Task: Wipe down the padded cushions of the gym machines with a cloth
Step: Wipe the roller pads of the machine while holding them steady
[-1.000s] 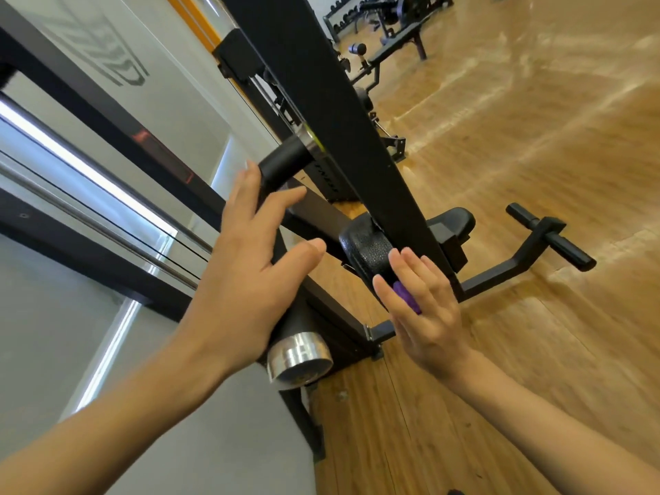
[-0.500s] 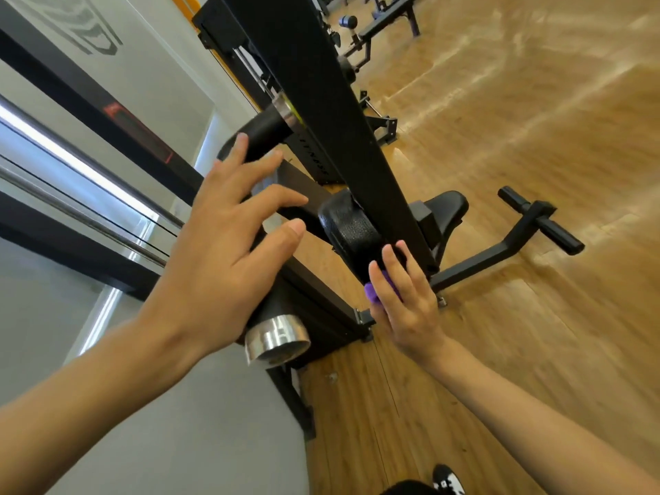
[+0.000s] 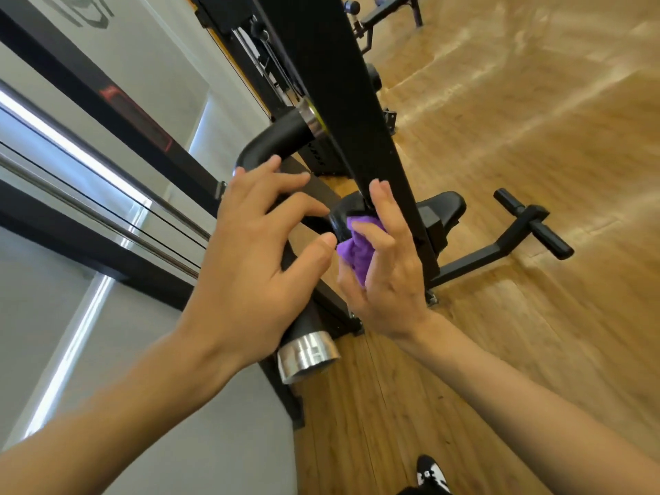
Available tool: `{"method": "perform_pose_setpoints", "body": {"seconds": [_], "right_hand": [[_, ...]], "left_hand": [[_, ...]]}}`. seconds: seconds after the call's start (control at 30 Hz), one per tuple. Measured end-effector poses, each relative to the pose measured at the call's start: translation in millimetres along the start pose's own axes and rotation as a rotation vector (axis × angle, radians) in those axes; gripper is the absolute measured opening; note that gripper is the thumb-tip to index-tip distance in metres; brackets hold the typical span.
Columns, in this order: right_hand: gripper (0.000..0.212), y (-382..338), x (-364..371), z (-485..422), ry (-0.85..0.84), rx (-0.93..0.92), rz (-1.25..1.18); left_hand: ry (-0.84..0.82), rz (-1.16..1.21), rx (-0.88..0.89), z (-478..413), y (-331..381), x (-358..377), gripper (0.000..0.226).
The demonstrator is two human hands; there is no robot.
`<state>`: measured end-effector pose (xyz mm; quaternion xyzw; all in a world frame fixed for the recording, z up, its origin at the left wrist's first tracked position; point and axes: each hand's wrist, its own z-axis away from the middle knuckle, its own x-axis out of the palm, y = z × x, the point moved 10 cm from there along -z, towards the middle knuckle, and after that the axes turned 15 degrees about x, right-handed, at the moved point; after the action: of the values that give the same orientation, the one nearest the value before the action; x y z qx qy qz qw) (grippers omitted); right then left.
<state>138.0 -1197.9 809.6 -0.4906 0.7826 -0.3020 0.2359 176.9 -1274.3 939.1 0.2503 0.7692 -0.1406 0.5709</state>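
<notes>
Head view puts the cloth [image 3: 357, 253] in my right hand [image 3: 389, 276]: a purple wad bunched against the palm with the thumb folded over it, while the long fingers reach up past it toward the post [image 3: 339, 101]. The wad sits at the near edge of the pad [image 3: 343, 210], a small black cushion low on the machine. I cannot tell whether cloth and pad actually touch. My left hand [image 3: 246, 266] holds nothing. Its fingers are spread wide and loosely bent in front of the black bar [image 3: 278, 139], and I cannot confirm contact there either.

I judge the cloth light, soft and limp, so it will fold wherever it is pressed. It is best kept balled in the palm and driven with flat fingers, not pinched by a corner. The pad looks smooth-skinned with some give. It is fixed to the frame, so it needs pressure, not a grip.

Both hands and the post cover most of the pad, and only a dark sliver shows. Much of the cloth is buried in the palm, so its full size is unclear. The seat [image 3: 443, 209] beyond is partly cut by the post.
</notes>
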Motion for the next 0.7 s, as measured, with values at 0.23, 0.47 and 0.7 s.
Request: {"method": "perform_pose_setpoints", "body": {"seconds": [0.23,0.47,0.7], "right_hand": [[0.053,-4.8,-37.1,51.8,-0.172,-0.195,0.336],[0.039,-27.9,5.0,-9.0,-0.379,-0.007,0.627],[0.046,-44.9,-49.6,26.3,-0.389,-0.057,0.724]], "left_hand": [[0.023,0.073,0.018,13.3,31.7,-5.0,0.051],[0.175,0.158,0.099,11.9,81.1,-17.2,0.04],[0.126,0.21,0.013,23.4,76.2,-14.6,0.036]]}}
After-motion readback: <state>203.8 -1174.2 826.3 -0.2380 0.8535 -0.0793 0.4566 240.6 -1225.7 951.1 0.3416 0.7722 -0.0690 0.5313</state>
